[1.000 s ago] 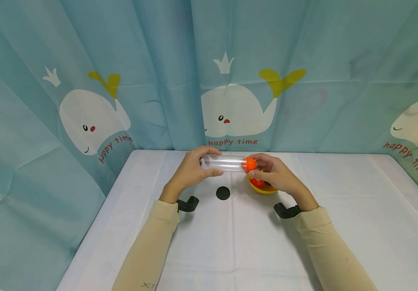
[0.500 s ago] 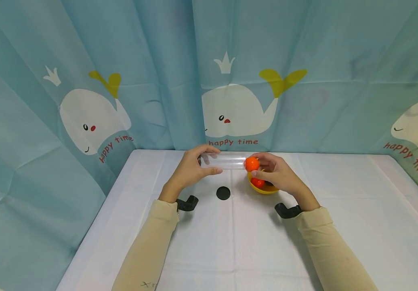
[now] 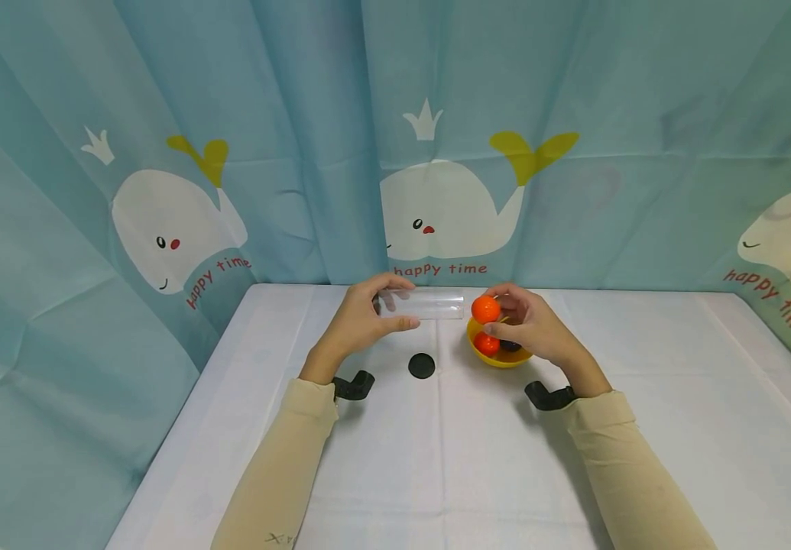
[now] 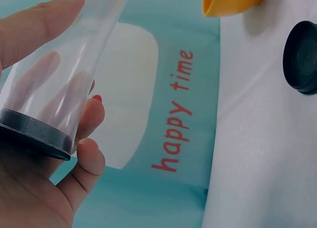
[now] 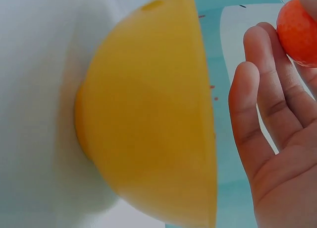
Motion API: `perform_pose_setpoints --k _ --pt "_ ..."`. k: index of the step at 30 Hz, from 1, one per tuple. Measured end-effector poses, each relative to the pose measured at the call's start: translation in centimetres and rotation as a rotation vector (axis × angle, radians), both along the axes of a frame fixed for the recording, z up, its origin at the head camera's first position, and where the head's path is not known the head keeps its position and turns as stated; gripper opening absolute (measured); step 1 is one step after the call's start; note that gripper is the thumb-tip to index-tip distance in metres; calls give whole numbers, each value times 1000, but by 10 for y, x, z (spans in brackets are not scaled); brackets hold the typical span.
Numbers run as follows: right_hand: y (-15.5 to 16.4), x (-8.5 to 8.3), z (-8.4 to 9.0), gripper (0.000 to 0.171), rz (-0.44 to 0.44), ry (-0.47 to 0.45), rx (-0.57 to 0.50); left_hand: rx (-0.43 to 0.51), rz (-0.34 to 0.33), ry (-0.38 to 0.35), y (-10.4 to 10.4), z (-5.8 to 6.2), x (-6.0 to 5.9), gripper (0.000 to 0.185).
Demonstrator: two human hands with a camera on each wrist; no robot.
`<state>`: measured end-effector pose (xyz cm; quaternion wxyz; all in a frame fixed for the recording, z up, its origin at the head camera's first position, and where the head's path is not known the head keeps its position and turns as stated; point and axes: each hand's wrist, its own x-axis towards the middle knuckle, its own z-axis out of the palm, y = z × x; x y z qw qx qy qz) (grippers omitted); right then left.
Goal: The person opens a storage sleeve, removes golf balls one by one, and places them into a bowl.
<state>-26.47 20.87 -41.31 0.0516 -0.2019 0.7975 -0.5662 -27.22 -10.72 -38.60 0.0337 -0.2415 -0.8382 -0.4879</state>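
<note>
My left hand [image 3: 361, 317] grips a clear plastic tube [image 3: 439, 303] held level above the table. A black cap [image 4: 34, 135] closes the tube's end at the palm; the right-hand end is uncapped. In my right hand [image 3: 536, 327] an orange ball [image 3: 485, 309] with a dimpled surface [image 5: 297, 34] is pinched by thumb and fingers, apart from the tube's mouth. Below it stands a yellow bowl [image 3: 500, 363] holding another orange-red ball [image 3: 486, 344] and a dark round thing [image 3: 510, 346], partly hidden by the hand. No ball shows inside the tube.
A loose black round cap [image 3: 422, 366] lies on the white tablecloth [image 3: 395, 466], left of the bowl. Behind the table hangs a blue curtain [image 3: 312, 206] with whale prints. Black mounts [image 3: 355, 386] are strapped at both wrists.
The orange ball, at first inside the tube's right end, has come out and moved right with my right hand, leaving a gap. My left hand and the tube have barely moved.
</note>
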Motion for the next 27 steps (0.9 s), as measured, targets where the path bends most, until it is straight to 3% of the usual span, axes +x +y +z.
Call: perform_pose_setpoints --k 10,27 --pt "12 -2 3 41 -70 25 53 32 6 0 -1 1 1 45" --pt "28 -5 -3 44 -164 82 113 5 -5 6 0 0 1 47"
